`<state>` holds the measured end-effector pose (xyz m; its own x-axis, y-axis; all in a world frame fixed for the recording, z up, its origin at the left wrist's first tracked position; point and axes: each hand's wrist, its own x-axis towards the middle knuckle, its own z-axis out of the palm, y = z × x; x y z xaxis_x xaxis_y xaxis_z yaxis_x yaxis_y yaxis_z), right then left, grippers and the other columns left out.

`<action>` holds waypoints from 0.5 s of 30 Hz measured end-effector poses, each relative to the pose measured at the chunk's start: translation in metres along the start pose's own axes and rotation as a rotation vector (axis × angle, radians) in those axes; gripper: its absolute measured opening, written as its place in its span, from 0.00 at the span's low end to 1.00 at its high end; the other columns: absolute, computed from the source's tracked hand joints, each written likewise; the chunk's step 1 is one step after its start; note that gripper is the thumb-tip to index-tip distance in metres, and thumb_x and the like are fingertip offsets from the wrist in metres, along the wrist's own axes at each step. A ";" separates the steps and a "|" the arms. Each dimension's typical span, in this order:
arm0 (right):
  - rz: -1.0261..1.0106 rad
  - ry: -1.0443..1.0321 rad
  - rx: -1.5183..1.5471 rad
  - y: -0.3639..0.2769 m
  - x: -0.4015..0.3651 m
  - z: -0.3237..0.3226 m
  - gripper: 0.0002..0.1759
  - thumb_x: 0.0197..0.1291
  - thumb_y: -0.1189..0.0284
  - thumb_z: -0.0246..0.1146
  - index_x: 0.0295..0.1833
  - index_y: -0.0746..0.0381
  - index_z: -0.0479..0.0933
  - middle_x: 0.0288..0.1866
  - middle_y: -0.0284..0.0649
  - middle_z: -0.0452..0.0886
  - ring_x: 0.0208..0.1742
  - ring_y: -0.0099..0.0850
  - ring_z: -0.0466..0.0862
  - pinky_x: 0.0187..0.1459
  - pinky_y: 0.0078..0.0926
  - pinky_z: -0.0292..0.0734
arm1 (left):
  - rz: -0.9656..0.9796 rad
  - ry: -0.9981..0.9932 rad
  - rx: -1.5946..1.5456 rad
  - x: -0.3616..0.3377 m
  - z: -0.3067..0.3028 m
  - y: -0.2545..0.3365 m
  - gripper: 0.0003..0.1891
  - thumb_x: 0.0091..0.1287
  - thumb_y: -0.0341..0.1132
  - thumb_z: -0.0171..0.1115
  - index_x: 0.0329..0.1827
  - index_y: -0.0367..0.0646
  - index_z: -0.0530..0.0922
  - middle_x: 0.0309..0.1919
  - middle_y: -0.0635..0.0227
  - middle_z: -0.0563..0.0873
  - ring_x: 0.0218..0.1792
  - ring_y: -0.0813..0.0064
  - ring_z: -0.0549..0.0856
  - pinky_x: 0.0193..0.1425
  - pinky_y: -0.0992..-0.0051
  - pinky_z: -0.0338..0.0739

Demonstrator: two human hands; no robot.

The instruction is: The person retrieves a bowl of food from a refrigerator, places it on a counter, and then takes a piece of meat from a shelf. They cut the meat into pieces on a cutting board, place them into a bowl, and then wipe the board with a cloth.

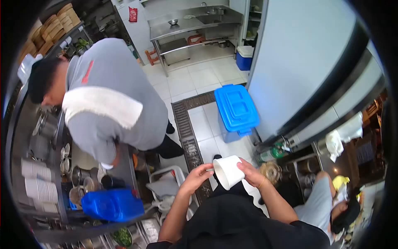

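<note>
A white paper tub (228,173) is between my hands in front of my body, tilted with its opening toward the lower left. My right hand (252,174) grips it near its base, with the thumb and fingers against the side. At the rim, the fingers of my left hand (199,176) close on the edge of the tub. The inside of the tub is only partly visible, so its contents cannot be made out.
A co-worker in a grey shirt (120,62) bends over the counter at left; another person (317,207) is at lower right. A blue lidded bin (237,108) stands ahead by a floor drain (186,128). Stacked white tubs (40,189) and a blue jug (112,204) are at left.
</note>
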<state>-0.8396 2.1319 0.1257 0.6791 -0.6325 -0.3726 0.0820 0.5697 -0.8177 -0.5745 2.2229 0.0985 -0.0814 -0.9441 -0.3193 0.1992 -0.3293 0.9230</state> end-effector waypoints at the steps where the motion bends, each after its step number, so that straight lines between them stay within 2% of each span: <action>1: 0.004 -0.028 -0.001 -0.012 0.032 -0.008 0.39 0.77 0.51 0.60 0.81 0.65 0.61 0.73 0.42 0.74 0.74 0.30 0.72 0.73 0.33 0.68 | -0.007 0.051 -0.006 0.029 -0.010 0.003 0.20 0.76 0.35 0.67 0.67 0.39 0.79 0.59 0.68 0.86 0.61 0.76 0.83 0.65 0.72 0.77; 3: 0.006 -0.088 0.007 -0.042 0.103 -0.025 0.39 0.77 0.51 0.60 0.81 0.65 0.61 0.73 0.43 0.74 0.74 0.31 0.73 0.73 0.33 0.67 | -0.021 0.155 -0.008 0.082 -0.030 0.019 0.18 0.76 0.35 0.67 0.64 0.39 0.80 0.55 0.71 0.87 0.56 0.78 0.84 0.61 0.74 0.78; 4: 0.001 -0.115 0.025 -0.057 0.139 -0.030 0.39 0.77 0.49 0.60 0.80 0.66 0.63 0.73 0.43 0.75 0.74 0.30 0.73 0.73 0.32 0.68 | -0.012 0.231 -0.058 0.102 -0.039 0.033 0.12 0.76 0.34 0.67 0.58 0.40 0.81 0.49 0.72 0.88 0.48 0.81 0.85 0.54 0.77 0.79; 7: -0.006 -0.247 -0.186 -0.131 0.227 -0.028 0.38 0.78 0.49 0.58 0.78 0.66 0.66 0.72 0.43 0.76 0.73 0.30 0.73 0.72 0.31 0.68 | -0.060 0.327 -0.074 0.153 -0.080 0.068 0.09 0.76 0.33 0.67 0.54 0.41 0.82 0.46 0.70 0.88 0.45 0.81 0.86 0.52 0.77 0.80; 8: 0.011 -0.293 -0.162 -0.144 0.258 -0.032 0.37 0.78 0.47 0.56 0.78 0.66 0.67 0.71 0.43 0.76 0.72 0.29 0.73 0.72 0.30 0.68 | 0.003 0.363 -0.139 0.165 -0.086 0.085 0.08 0.75 0.32 0.67 0.52 0.41 0.81 0.43 0.69 0.88 0.43 0.80 0.87 0.50 0.77 0.82; 11: 0.102 -0.395 -0.180 -0.196 0.343 -0.028 0.38 0.78 0.45 0.55 0.77 0.66 0.68 0.71 0.42 0.77 0.71 0.30 0.74 0.73 0.30 0.67 | -0.018 0.489 -0.280 0.203 -0.113 0.121 0.09 0.75 0.32 0.68 0.52 0.40 0.79 0.42 0.68 0.88 0.44 0.77 0.88 0.50 0.75 0.83; 15: 0.108 -0.449 -0.438 -0.252 0.433 -0.020 0.39 0.78 0.42 0.53 0.73 0.66 0.73 0.70 0.43 0.78 0.70 0.30 0.73 0.73 0.30 0.66 | -0.005 0.555 -0.356 0.259 -0.148 0.144 0.09 0.75 0.32 0.68 0.51 0.41 0.78 0.42 0.66 0.89 0.44 0.75 0.90 0.49 0.76 0.84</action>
<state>-0.5810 1.7038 0.1618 0.9145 -0.2475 -0.3200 -0.2451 0.2903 -0.9250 -0.4222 1.9288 0.1169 0.4136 -0.7771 -0.4744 0.5187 -0.2271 0.8242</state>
